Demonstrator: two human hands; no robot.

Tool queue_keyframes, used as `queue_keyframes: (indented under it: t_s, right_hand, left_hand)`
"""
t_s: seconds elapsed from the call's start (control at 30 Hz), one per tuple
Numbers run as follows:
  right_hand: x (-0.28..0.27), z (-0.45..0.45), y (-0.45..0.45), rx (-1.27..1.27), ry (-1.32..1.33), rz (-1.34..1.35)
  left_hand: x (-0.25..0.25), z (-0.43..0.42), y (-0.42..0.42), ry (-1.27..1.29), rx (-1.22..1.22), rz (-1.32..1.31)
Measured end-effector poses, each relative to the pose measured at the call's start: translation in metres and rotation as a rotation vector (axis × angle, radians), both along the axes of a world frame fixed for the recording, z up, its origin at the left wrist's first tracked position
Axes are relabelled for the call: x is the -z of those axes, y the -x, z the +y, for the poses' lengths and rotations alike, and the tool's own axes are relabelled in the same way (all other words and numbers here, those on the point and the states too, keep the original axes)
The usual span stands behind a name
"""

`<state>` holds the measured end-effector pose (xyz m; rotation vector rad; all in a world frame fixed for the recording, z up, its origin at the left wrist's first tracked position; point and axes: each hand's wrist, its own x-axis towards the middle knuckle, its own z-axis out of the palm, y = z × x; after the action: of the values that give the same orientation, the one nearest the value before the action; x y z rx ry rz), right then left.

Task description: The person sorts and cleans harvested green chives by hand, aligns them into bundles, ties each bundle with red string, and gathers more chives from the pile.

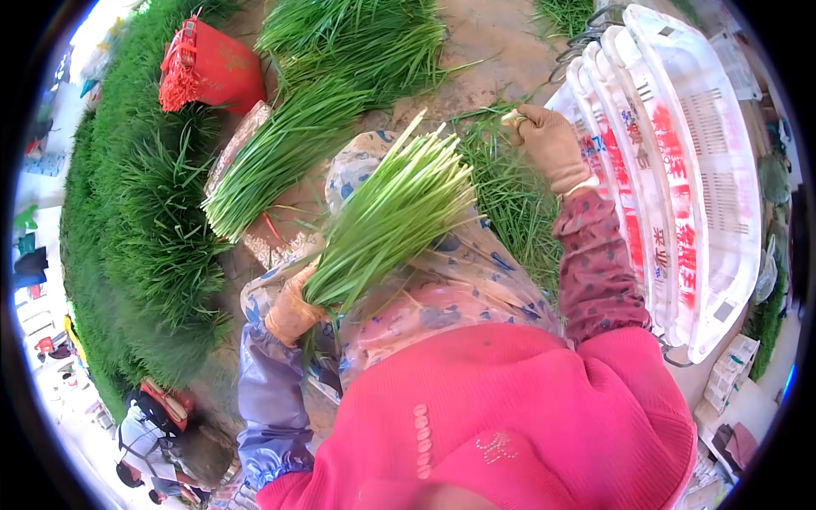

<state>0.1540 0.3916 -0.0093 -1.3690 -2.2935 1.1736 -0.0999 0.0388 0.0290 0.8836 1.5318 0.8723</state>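
Just beyond the wearer's lap, the loose green bundle (391, 221) slants across the middle, its pale cut stem ends pointing far and right, its thin flat leaves drooping near and left. The left hand (295, 313), in a tan glove, is closed around the leafy end. Well apart on the right, the right hand (548, 146), gloved too, is bent with its fingertips pinched on a small pale piece (512, 119) — too small to identify — and does not touch the bundle.

Beneath lies a translucent plastic apron (459, 270) with blue motifs, wrinkled and glossy. The left sleeve (274, 399) is shiny purple-blue; the right sleeve (597, 259) is maroon with dark dots. A ribbed pink sweater (510, 408) carries round buttons and a sparkly monogram.

Far left, a red bag (223, 68) bears a blurred gold mark and holds red strips (177, 85). Beside it, a tidy sheaf (285, 161) rests on a pinkish patterned support; more greens (348, 42) lie beyond. Loose cut leaves (514, 200) litter the ground below the right hand.

To the right, white slotted plastic crates (714, 170) stand nested — red and blue characters on their rims, mostly illegible. At near left, 2 people (146, 442) are visible.
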Motion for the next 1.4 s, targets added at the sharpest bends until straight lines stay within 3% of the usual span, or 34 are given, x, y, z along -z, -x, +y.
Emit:
queue_keyframes:
  t_s: [0.03,0.07,0.13,0.17,0.27,0.3,0.33,0.37,0.4,0.43,0.47,0.53,0.57,0.63,0.67,0.7,0.8,0.83,0.87,0.93,1.0,1.07,1.1,1.23,1.4]
  right_hand:
    - [-0.005,0.004,-0.001,0.117,0.438,0.161]
    - [-0.008,-0.001,0.0,0.126,0.439,0.16]
    - [-0.02,-0.019,0.023,-0.18,0.375,0.52]
    - [-0.007,-0.02,0.034,-0.24,0.408,0.561]
    - [-0.009,-0.021,0.065,-0.619,0.097,0.255]
    - [-0.01,-0.024,0.074,-0.528,0.278,0.256]
    - [0.003,-0.026,0.084,-0.267,0.45,0.468]
    - [0.004,-0.02,0.084,-0.219,0.531,0.598]
    - [-0.001,-0.012,0.084,-0.173,0.609,0.726]
    - [-0.017,-0.008,0.091,0.131,0.92,0.837]
    - [-0.016,-0.003,0.089,0.13,0.922,0.838]
    - [-0.013,0.013,0.075,0.069,0.964,0.939]
    - [-0.013,0.02,0.065,-0.064,0.879,0.842]
    - [-0.001,0.025,0.05,-0.081,0.846,0.806]
    - [0.003,0.027,0.045,-0.095,0.811,0.775]
    - [-0.001,0.025,0.04,0.051,0.788,0.789]
    - [0.011,0.018,0.033,0.005,0.749,0.804]
    - [0.002,0.01,0.033,-0.176,0.729,0.732]
    - [0.004,0.002,0.038,-0.174,0.732,0.733]
    - [0.0,-0.02,0.051,-0.633,0.358,0.503]
    - [-0.016,-0.03,0.048,-0.596,0.479,0.364]
    - [-0.007,-0.036,0.048,-0.407,0.844,0.836]
    - [-0.012,-0.036,0.046,-0.429,0.819,0.781]
    - [-0.002,-0.035,0.045,-0.489,0.748,0.588]
    - [-0.002,-0.046,0.045,-0.433,0.708,0.587]
  left_hand:
    - [0.0,0.0,0.003,0.054,0.064,0.088]
    - [0.0,0.0,0.003,0.055,0.072,0.086]
    - [0.001,0.002,0.003,0.013,0.042,-0.01]
    - [0.002,0.004,0.002,0.013,0.05,-0.01]
    - [0.004,0.002,0.004,-0.059,0.091,0.025]
    - [0.007,0.0,0.006,-0.111,0.131,0.086]
    - [0.007,-0.003,0.007,-0.134,0.15,0.115]
    - [0.007,-0.005,0.008,-0.157,0.169,0.145]
    - [0.007,-0.008,0.009,0.032,0.129,0.076]
    - [0.006,-0.009,0.01,0.219,0.088,0.007]
    - [0.007,-0.011,0.014,0.221,0.087,0.009]
    - [0.017,-0.014,0.019,0.381,-0.104,-0.486]
    - [0.023,-0.016,0.018,0.378,-0.107,-0.489]
    - [0.036,-0.02,0.013,0.2,-0.083,-0.238]
    - [0.039,-0.018,0.012,0.2,-0.083,-0.238]
    - [0.04,-0.016,0.012,-0.029,-0.022,-0.203]
    - [0.043,-0.015,0.019,-0.004,0.004,-0.277]
    - [0.029,-0.008,0.015,0.056,-0.02,-0.263]
    - [0.017,-0.002,0.01,0.119,-0.043,-0.252]
    - [0.002,0.006,-0.001,0.115,-0.111,-0.258]
    - [0.001,0.008,-0.003,0.1,-0.188,-0.258]
    - [0.008,0.0,-0.003,0.06,-0.256,-0.426]
    - [0.013,-0.003,-0.006,0.025,-0.337,-0.608]
    - [0.02,-0.004,-0.002,0.144,-0.305,-0.528]
    - [0.013,-0.001,-0.012,0.148,-0.355,-0.507]
